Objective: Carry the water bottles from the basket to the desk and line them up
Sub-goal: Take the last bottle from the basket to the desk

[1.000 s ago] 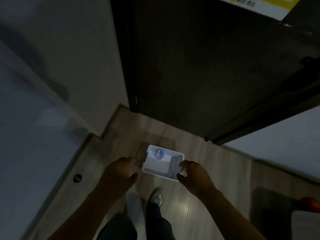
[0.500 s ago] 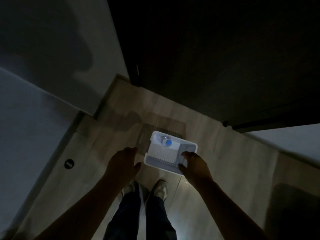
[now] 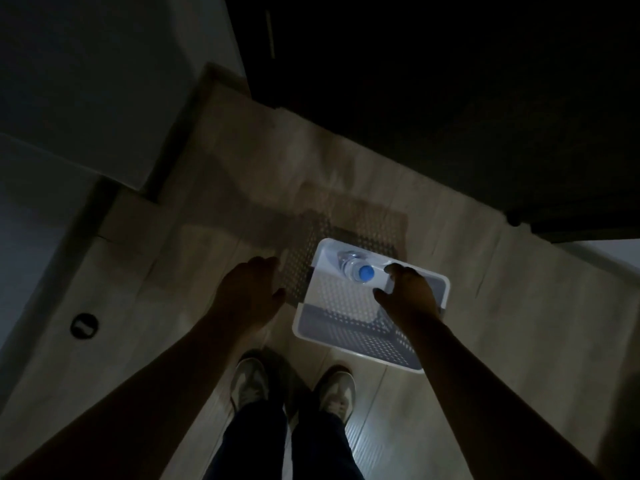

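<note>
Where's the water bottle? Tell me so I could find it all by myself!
Look at the pale wooden floor, just ahead of the person's shoes, where a white basket with holes sits. In the basket's far corner, by the right hand, is the water bottle. It is see-through with a bright blue cap, the only thing seen in the basket.

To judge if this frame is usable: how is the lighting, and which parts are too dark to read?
Head view: very dim; only the white basket and the blue-capped bottle are bright. The right hand and left hand are dark silhouettes; the upper right is nearly black.
</note>
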### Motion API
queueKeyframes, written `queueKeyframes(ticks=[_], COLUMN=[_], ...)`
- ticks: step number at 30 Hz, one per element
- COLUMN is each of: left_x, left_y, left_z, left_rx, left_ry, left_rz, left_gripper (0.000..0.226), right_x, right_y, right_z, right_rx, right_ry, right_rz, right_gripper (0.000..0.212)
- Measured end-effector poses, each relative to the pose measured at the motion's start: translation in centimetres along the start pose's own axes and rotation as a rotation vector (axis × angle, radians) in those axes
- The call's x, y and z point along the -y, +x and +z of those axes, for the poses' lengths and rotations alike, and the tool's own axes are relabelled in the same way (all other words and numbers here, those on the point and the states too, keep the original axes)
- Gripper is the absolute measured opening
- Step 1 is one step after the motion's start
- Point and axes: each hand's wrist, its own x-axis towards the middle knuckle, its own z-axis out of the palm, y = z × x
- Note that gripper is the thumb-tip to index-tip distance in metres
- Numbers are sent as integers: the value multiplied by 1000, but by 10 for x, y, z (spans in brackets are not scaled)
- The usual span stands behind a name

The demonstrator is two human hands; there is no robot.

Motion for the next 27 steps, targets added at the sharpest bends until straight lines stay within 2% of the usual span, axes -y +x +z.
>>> queueKeyframes(ticks=[7, 15, 20, 27], left_x=[20, 28, 26, 12], left_y=[45, 59, 56, 20], left_z=[38, 50, 43, 2], left_rx=[57, 146, 164, 194], left_ry=[42, 63, 77, 48], left_rz=[-1, -12, -2, -9], left_gripper=[52, 51, 52, 51], right_x=[-8, -10, -7, 11], right_y=[46, 69, 69, 19], right_z=[53, 77, 72, 27], right_rx=[-43, -97, -127, -133], right_ry=[-59, -77, -32, -16], right_rz=[-26, -69, -69, -94], right_gripper=[55, 53, 38, 34])
